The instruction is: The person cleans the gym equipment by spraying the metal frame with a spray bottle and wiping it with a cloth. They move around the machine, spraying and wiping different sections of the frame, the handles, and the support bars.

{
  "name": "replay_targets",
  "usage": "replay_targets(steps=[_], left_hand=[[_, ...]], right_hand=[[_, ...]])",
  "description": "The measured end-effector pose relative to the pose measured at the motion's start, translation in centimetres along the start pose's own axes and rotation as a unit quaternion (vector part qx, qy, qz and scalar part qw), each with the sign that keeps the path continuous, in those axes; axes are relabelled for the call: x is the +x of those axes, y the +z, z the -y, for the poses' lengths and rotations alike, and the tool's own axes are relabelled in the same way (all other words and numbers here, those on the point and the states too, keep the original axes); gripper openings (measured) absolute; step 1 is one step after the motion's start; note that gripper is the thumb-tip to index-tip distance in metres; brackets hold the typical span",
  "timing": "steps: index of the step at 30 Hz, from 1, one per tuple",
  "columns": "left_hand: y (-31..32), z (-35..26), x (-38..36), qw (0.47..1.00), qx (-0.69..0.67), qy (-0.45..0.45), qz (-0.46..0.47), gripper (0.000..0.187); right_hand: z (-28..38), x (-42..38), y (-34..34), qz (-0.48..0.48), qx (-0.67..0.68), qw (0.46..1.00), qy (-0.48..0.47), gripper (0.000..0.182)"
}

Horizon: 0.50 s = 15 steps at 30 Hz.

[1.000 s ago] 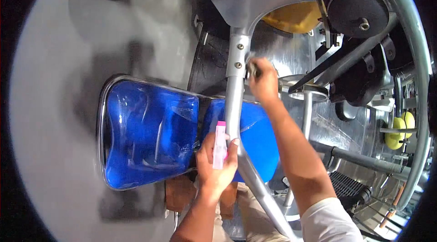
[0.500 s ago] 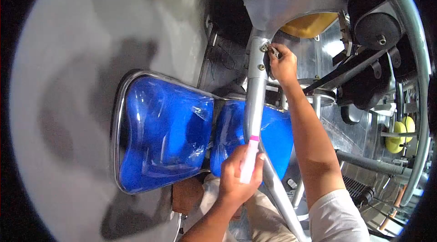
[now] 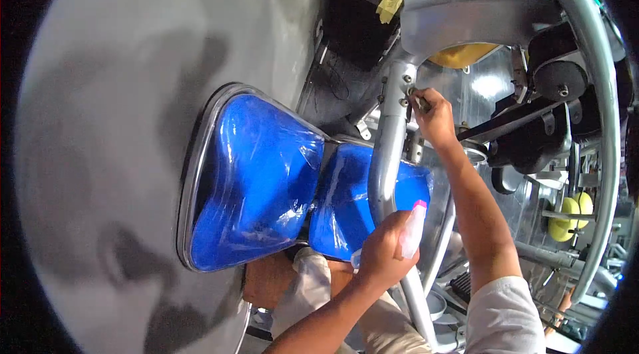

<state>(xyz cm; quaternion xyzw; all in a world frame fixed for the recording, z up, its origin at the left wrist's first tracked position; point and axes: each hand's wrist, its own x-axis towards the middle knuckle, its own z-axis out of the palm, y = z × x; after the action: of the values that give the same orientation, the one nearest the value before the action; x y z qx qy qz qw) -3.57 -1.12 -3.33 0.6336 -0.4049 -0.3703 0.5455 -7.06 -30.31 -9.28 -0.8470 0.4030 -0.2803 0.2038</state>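
My left hand (image 3: 383,254) is closed around a spray bottle (image 3: 412,233) with a whitish head and a pink tip; most of its body is hidden in the palm. It is in front of the grey metal tube (image 3: 387,161). My right hand (image 3: 436,116) is higher up, beside the tube's upper joint. Its thumb and fingers pinch a small metal piece (image 3: 422,103), too small to name, close to the bolts (image 3: 403,102) in the tube.
A blue chair (image 3: 259,181) wrapped in clear plastic stands left of the tube. A large silver housing (image 3: 466,21) tops it. Black pads (image 3: 559,81), a curved rail (image 3: 602,101) and yellow round weights (image 3: 566,217) are on the right. A black box (image 3: 363,14) is behind.
The view has shifted, and the tube and chair sit further right. The spray bottle has moved right across the tube, its tip now right of it. My right hand is at a lower bolt.
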Motion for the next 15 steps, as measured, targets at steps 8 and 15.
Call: replay_targets(steps=[8, 15], left_hand=[[0.0, -1.3, -0.4, 1.000, -0.008, -0.001, 0.019, 0.041], [0.0, -1.6, 0.0, 0.999, -0.026, 0.008, 0.032, 0.043]], right_hand=[[-1.9, 0.7, -0.3, 0.054, 0.032, 0.996, 0.061, 0.019], [-2.7, 2.0, 1.0, -0.028, 0.023, 0.996, 0.081, 0.017]])
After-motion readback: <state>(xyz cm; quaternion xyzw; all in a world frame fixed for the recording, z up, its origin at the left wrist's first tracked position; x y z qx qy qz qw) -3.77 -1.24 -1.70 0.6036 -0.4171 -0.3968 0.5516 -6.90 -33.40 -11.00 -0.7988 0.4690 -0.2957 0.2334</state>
